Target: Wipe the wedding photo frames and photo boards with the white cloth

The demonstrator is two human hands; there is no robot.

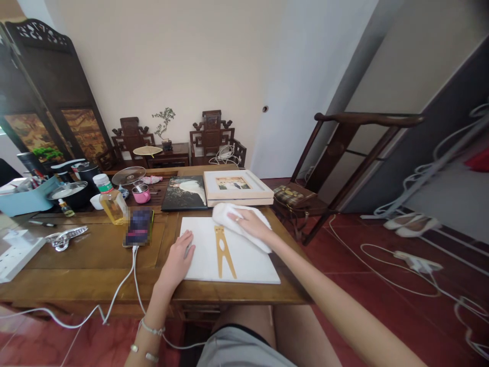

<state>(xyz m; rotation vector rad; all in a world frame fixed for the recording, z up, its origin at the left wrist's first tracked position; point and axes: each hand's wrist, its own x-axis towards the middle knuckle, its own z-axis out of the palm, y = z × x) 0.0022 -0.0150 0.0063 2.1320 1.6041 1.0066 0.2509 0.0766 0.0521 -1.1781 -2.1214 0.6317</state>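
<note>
A white board (248, 260) lies face down on the wooden table (95, 255) in front of me, with a tan wooden stand (223, 250) fixed to its back. My left hand (179, 257) rests flat on the board's left edge, fingers stretched out. My right hand (248, 221) presses a white cloth (229, 214) onto the board's upper right part, fingers lying over the cloth.
A framed picture (237, 187) and a dark print (185, 192) lie behind the board. A phone (139, 228) on a white cable sits left of it, near an oil bottle (111, 201), pink cup (141, 193) and pots. A dark chair (344, 153) stands right.
</note>
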